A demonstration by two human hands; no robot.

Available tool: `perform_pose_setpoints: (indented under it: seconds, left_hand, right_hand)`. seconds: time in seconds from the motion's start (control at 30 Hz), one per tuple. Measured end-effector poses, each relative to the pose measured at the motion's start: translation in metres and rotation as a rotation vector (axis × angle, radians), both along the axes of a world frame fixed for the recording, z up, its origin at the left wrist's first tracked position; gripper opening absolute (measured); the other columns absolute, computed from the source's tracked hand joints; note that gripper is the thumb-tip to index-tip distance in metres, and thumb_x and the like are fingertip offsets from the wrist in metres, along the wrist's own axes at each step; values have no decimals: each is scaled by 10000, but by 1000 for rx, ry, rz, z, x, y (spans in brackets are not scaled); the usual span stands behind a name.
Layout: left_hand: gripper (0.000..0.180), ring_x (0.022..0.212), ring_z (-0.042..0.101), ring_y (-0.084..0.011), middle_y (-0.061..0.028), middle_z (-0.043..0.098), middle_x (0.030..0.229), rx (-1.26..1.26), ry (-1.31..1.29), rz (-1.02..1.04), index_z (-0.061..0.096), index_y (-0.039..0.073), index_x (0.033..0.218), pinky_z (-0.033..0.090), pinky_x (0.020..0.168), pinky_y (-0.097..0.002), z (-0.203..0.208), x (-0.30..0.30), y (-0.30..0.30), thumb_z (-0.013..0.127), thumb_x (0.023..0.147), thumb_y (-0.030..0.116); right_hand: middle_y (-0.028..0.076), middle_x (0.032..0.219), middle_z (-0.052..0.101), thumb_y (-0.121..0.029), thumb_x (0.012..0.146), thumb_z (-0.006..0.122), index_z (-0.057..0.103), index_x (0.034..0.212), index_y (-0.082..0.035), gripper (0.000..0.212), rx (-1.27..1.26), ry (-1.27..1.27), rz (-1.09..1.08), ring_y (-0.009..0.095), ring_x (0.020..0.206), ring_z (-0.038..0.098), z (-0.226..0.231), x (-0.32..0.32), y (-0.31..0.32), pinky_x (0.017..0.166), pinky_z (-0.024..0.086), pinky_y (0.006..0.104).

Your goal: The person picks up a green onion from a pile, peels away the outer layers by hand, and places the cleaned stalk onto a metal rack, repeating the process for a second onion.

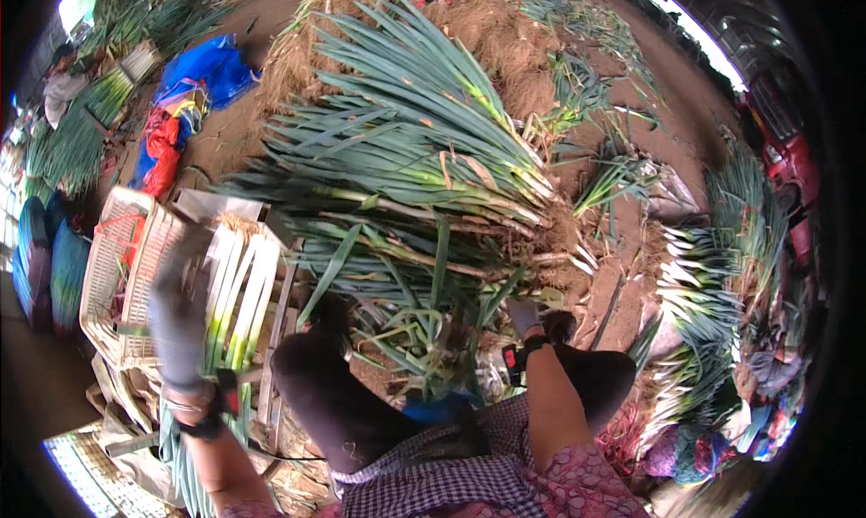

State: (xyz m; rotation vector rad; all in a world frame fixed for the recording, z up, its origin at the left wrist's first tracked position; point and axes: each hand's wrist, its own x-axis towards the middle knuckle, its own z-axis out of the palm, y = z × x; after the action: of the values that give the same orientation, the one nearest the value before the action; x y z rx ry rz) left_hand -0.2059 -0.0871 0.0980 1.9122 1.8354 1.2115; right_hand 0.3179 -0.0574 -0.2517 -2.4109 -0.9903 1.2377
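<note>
My left hand [178, 310], in a grey glove, is smeared by motion between a pale plastic basket and a row of cleaned leeks [242, 292] with white stalks. Its fingers cannot be made out. My right hand [523, 318], also gloved, is by my right knee, close to the root end of the leek pile; its fingers are too small and partly hidden to read. In front of me lies a big heap of untrimmed leeks [424, 139], green leaves to the left and soil-covered roots to the right. Loose peeled leaves [406, 337] lie between my legs.
The pale basket [113, 274] stands at the left. Blue sheeting [203, 71] and a red bag [162, 148] lie beyond it. More leeks [690, 292] are stacked at the right, with a red vehicle [785, 148] behind. Someone [63, 89] is at the far left.
</note>
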Motion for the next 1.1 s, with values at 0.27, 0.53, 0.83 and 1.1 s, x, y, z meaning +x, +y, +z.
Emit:
perform_pose_setpoints:
  seconds: [0.27, 0.53, 0.83, 1.1]
  left_hand:
    - [401, 844, 612, -325, -133, 637, 927, -294, 187, -454, 575, 74, 1166, 497, 710, -398, -131, 159, 71, 673, 783, 142]
    - [405, 802, 606, -304, -117, 622, 886, -516, 115, -479, 569, 65, 1163, 478, 688, -388, -133, 178, 108, 672, 780, 149]
    - [349, 817, 611, -321, -122, 628, 860, -417, 135, -560, 556, 97, 1140, 482, 703, -422, -157, 195, 115, 622, 807, 182]
    - [299, 829, 618, -349, -149, 631, 862, -543, 177, -526, 565, 102, 1103, 486, 711, -442, -155, 192, 108, 601, 828, 212]
  right_hand:
    - [206, 1447, 333, -323, 901, 541, 321, 1419, -62, 620, 101, -128, 378, 395, 1248, 413, -24, -23, 143, 994, 400, 466]
    - [178, 1326, 482, -503, 812, 614, 395, 1391, -95, 742, -85, -580, 724, 324, 1149, 517, -44, 65, 204, 899, 471, 417]
    - [204, 1208, 587, -507, 661, 721, 451, 1323, -40, 853, -103, -742, 946, 347, 1092, 577, -10, 36, 200, 922, 465, 408]
    - [205, 928, 671, -379, 676, 700, 640, 1047, -64, 490, 68, -488, 679, 367, 929, 637, 45, 15, 195, 779, 505, 437]
